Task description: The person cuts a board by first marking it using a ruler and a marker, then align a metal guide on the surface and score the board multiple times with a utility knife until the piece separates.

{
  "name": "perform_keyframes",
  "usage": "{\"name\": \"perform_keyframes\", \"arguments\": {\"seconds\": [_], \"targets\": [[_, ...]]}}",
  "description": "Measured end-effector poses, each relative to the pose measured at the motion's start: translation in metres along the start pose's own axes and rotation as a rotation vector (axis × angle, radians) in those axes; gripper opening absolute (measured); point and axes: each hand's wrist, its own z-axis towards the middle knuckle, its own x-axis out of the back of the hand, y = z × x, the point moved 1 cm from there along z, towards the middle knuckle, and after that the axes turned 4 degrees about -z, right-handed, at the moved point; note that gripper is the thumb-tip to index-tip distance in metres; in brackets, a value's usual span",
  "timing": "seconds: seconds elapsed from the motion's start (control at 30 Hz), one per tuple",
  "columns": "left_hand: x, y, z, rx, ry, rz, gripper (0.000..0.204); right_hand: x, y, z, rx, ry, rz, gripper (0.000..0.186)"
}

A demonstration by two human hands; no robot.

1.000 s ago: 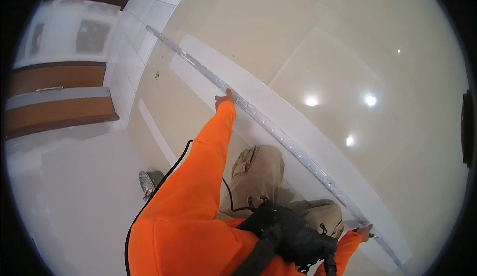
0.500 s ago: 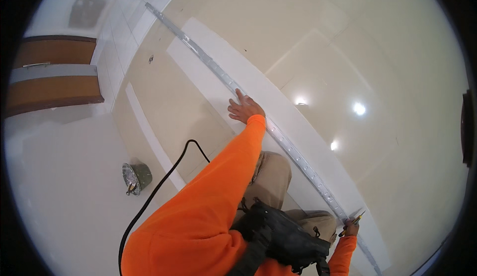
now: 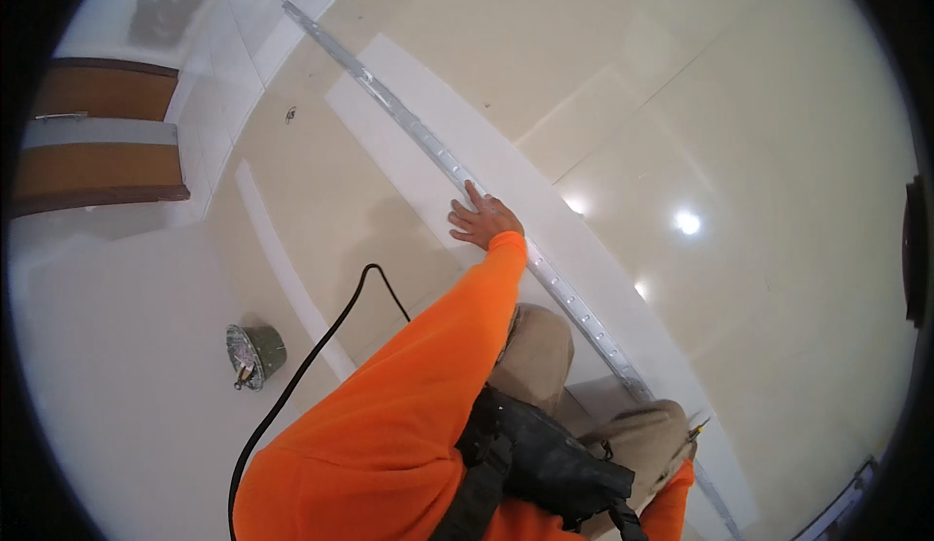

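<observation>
A long silver metal strip (image 3: 593, 333) with a row of regular marks along it lies diagonally across a white board (image 3: 593, 264). My left hand (image 3: 486, 222) presses on it about midway, fingers spread, with the forefinger on the metal. At the lower right, my right hand (image 3: 690, 450) is closed round what looks like a utility knife (image 3: 700, 429) with a yellow part and a thin tip. It is close to the strip's near part, and my knee hides much of that hand and stretch of metal.
A dark bucket (image 3: 265, 348) with a whitish, crusted inside is at the left, beside a black cable (image 3: 331, 342). My knees (image 3: 637, 439) and a black bag (image 3: 550, 463) are close to the strip. Glossy beige tiles (image 3: 739, 132) reflect lights; a brown door (image 3: 97, 171) is at far left.
My right knee now covers more of the strip and of my right hand, which is slightly lower. My left hand keeps its place on the metal. The view has shifted slightly.
</observation>
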Motion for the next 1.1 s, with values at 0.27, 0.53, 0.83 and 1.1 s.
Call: {"name": "perform_keyframes", "arguments": {"seconds": [0.27,0.53,0.83,1.1], "targets": [[0.009,0.004,-0.002,-0.003,-0.09,-0.068,0.053,-0.001,-0.009,0.0,0.003,0.045,-0.145,0.008],[0.014,0.004,0.004,-0.018,-0.274,-0.017,0.059,0.004,-0.01,0.007,0.076,0.174,-0.443,0.01],[-0.025,-0.006,0.108,-0.157,-0.25,-0.165,0.062,-0.081,-0.258,0.064,0.172,0.135,0.217,0.041],[-0.057,0.013,0.258,0.005,-0.195,-0.229,0.055,-0.336,-0.616,-0.05,0.386,-0.747,0.034,0.048]]}}
